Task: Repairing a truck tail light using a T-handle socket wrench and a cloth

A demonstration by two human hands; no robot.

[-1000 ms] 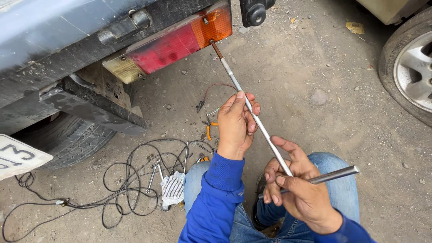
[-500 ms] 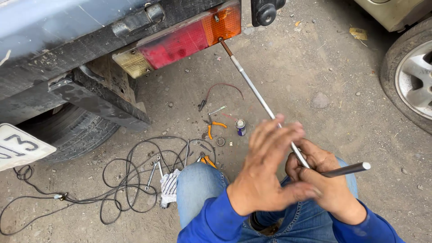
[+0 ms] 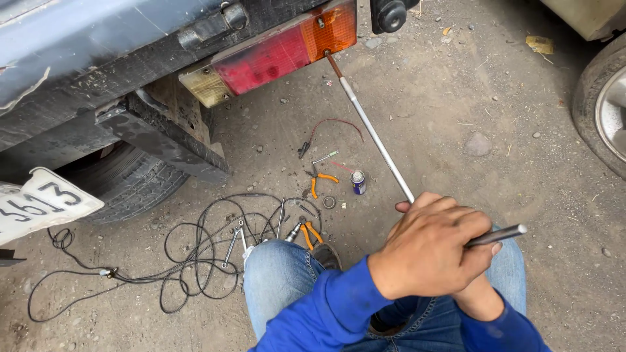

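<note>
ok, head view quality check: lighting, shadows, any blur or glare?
Head view: flat, even daylight, only soft shadow under the vehicle by the tyre; no glare on the tail lamp; long T-handle wrench and ground tools sharp; left hand slightly soft, covering the right hand; mild wide-angle bend at the edges.

Long metal T-handle wrench (image 3: 375, 140) runs from the hands (image 3: 433, 251) up to the red-and-orange tail lamp (image 3: 274, 55). Left of it on the dirt ground (image 3: 456, 104): small spray can (image 3: 358, 182), orange-handled pliers (image 3: 321, 179), tangled black cable (image 3: 195, 251).

Orange pliers (image 3: 323, 182), a small spray can (image 3: 358, 182) and tangled black cable (image 3: 195, 251) on dirt
</note>
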